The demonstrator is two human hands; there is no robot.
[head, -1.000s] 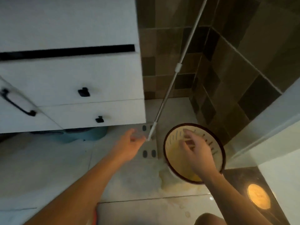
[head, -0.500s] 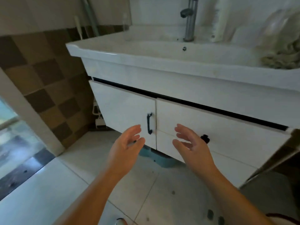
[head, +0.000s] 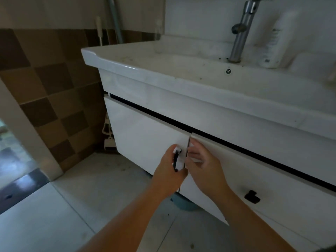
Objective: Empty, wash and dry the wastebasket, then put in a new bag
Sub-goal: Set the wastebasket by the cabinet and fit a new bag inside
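The washbasin (head: 145,59) looks like glazed white ceramic, smooth with a dull sheen and dark specks near the tap (head: 240,33), which is polished metal. Beside the tap stands a matt white plastic bottle (head: 272,42). Below the washbasin, the cabinet door (head: 145,139) has a smooth, faintly glossy white face with a black handle (head: 176,160) of matt finish. Left of the washbasin, brown wall tiles (head: 45,88) look satin; the floor (head: 54,206) below is pale, smooth tile.

I have one head view only, looking forward and down, close at the white sink cabinet with black handles (head: 145,135), slightly from its left; my forearms enter from below.
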